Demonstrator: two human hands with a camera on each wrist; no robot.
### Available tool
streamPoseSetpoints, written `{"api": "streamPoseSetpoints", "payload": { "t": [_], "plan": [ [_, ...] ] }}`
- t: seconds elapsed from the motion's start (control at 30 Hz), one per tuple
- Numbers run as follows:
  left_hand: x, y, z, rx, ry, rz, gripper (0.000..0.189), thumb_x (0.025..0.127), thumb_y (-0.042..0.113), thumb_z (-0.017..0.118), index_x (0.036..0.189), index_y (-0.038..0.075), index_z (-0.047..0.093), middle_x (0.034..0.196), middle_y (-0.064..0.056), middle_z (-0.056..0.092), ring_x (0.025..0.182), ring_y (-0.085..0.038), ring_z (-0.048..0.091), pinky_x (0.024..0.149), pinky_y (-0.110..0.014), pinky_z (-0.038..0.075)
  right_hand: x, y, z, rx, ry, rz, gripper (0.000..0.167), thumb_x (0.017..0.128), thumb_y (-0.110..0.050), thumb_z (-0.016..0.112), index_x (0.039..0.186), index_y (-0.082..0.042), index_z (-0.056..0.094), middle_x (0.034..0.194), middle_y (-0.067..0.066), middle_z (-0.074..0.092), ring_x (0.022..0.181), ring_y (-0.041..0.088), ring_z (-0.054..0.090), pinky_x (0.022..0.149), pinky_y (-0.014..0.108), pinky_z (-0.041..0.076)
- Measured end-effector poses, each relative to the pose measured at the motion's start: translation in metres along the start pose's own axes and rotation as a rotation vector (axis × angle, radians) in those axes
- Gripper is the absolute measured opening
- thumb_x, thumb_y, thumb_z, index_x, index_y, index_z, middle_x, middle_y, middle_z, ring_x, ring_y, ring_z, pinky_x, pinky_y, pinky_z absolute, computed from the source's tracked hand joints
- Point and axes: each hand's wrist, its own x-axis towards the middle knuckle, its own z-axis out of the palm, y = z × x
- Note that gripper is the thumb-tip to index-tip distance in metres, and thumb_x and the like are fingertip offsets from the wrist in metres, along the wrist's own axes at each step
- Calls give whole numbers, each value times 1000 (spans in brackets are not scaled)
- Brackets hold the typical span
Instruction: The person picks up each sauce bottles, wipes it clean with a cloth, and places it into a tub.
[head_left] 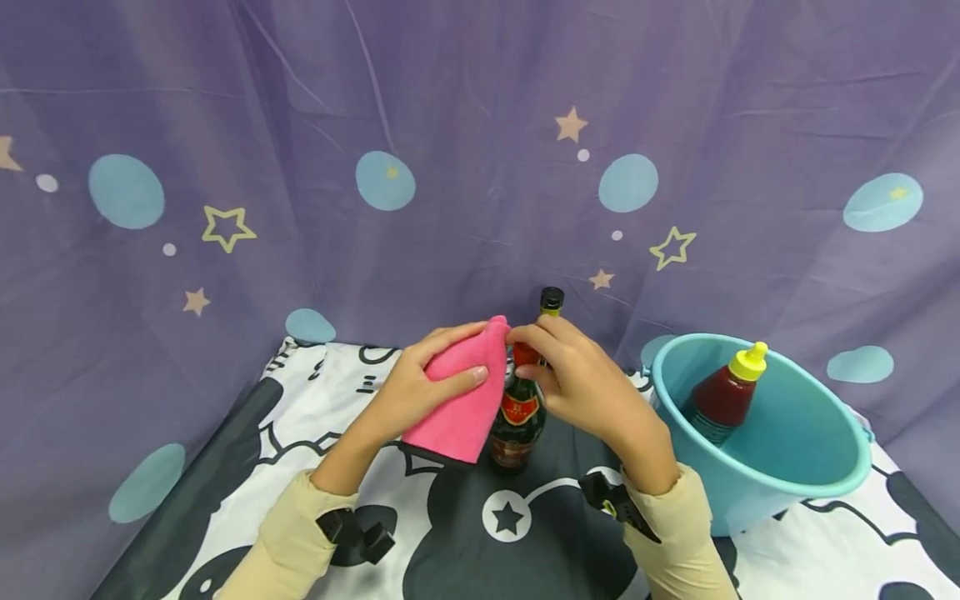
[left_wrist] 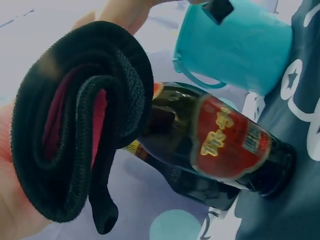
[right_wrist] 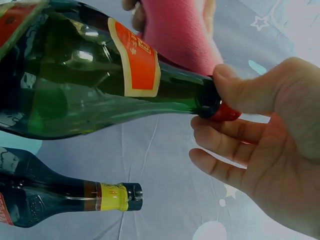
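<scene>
My left hand [head_left: 408,392] grips a folded pink cloth [head_left: 465,408] with a dark edge, fingers behind it and thumb across its front. The left wrist view looks onto the cloth's rolled black-edged end [left_wrist: 135,95]. Right beside the cloth stands a green glass bottle [right_wrist: 85,100] with red and gold labels. At its top, my right hand [head_left: 581,379] pinches the red cap [right_wrist: 227,113] between thumb and fingers. The cloth's narrow tip comes close to the right thumb. Behind rises a second dark bottle [right_wrist: 55,192] with a yellow neck band and black cap.
To the right stands a light blue bucket [head_left: 738,500] holding a dark red squeeze bottle [head_left: 723,400] with a yellow nozzle. A black, white and grey patterned cloth [head_left: 540,558] covers the table. A purple curtain [head_left: 480,242] with stars hangs close behind.
</scene>
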Motion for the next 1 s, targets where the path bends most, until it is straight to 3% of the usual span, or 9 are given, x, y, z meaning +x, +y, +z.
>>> {"api": "streamPoseSetpoints", "payload": {
  "t": [0.3,0.5,0.73,1.0],
  "plan": [
    [-1,0,6,38,-2,42,54,91,31,77,142,38,60,141,5,57,111,-26,61,81,-43,58,2,3,-1,-19,36,-5,31,92,-18,76,119,-7,68,93,3,61,79,14,54,70,30,51],
    [-3,-4,8,92,-34,75,52,90,28,78,140,33,62,139,4,58,112,-22,60,83,-40,57,-1,3,3,-89,82,-12,39,93,-24,75,126,-7,63,103,6,69,84,20,61,82,40,54],
    [-4,-6,8,135,-18,116,54,90,29,78,141,33,62,139,5,59,113,-19,60,84,-36,57,0,2,7,-221,192,-64,27,93,-26,74,109,-5,69,90,6,67,79,21,61,87,42,52],
    [-1,-6,8,139,-17,121,54,90,27,79,141,31,62,139,5,58,113,-19,59,85,-37,56,3,0,9,-271,226,-90,17,93,-22,73,100,-6,70,80,5,61,72,21,56,81,40,50]
  ]
}}
